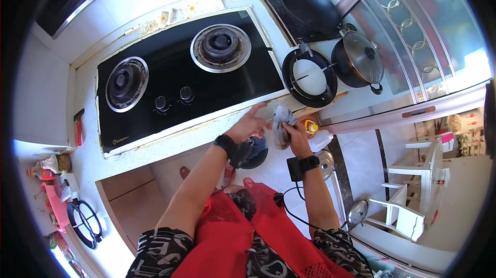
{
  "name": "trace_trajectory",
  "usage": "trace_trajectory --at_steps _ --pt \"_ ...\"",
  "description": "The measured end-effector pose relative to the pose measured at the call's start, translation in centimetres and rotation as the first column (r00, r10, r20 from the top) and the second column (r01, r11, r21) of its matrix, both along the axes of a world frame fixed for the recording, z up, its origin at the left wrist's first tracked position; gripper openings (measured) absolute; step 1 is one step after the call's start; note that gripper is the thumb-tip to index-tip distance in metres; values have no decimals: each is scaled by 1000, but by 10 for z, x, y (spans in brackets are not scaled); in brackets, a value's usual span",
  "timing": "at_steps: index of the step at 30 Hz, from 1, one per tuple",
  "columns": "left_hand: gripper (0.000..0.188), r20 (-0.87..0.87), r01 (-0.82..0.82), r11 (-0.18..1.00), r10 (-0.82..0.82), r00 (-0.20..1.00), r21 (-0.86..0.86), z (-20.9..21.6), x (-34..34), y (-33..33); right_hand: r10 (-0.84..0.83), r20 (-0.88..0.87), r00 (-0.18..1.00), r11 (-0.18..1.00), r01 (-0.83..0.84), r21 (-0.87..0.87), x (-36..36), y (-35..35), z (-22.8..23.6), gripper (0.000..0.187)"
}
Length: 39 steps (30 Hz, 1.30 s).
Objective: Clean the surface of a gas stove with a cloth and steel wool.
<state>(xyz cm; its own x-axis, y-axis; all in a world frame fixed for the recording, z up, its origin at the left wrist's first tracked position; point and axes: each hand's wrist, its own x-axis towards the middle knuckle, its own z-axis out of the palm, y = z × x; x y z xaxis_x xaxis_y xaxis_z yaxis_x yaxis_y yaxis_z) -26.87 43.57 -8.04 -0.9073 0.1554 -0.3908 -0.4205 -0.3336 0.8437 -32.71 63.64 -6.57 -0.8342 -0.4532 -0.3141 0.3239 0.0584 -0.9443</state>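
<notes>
A crumpled grey-white cloth (281, 127) is bunched in my right hand (299, 140), whose fingers are closed round its right side. Just left of it, my left hand (250, 124) is open with its fingers apart, and seems to hold nothing. Both hands are in front of the counter's near edge. Behind them lies a black two-burner gas cooktop (170, 103); its burners are bare and stained. Below my left hand, a dark round basin (253, 158) is partly hidden by my wrist.
A black pan support (287, 82), lidded pot (345, 67) and black wok (310, 12) stand at the right. Another pan support (77, 226) and a red-handled tool (78, 129) lie left. Near my right hand are a yellow-capped bottle (310, 126), a white jug (321, 139) and a pot lid (325, 164).
</notes>
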Motion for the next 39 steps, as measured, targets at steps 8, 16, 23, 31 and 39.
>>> trace_trajectory --at_steps 8,16,23,31,39 --pt "25 36 -91 927 84 996 363 10 5 6 -112 252 961 969 163 -188 9 17 6 30" --pt "17 -68 -184 924 219 973 336 20 30 9 -29 326 945 946 131 -297 32 21 10 33" --pt "18 -169 -139 953 189 967 268 18 46 12 20 332 943 938 97 -332 55 15 22 37" --pt "16 -147 -72 972 106 983 223 27 54 13 57 335 941 955 47 -294 67 23 18 34" --pt "19 32 -222 909 226 974 353 9 56 21 61 283 957 972 8 -237 76 29 33 31"
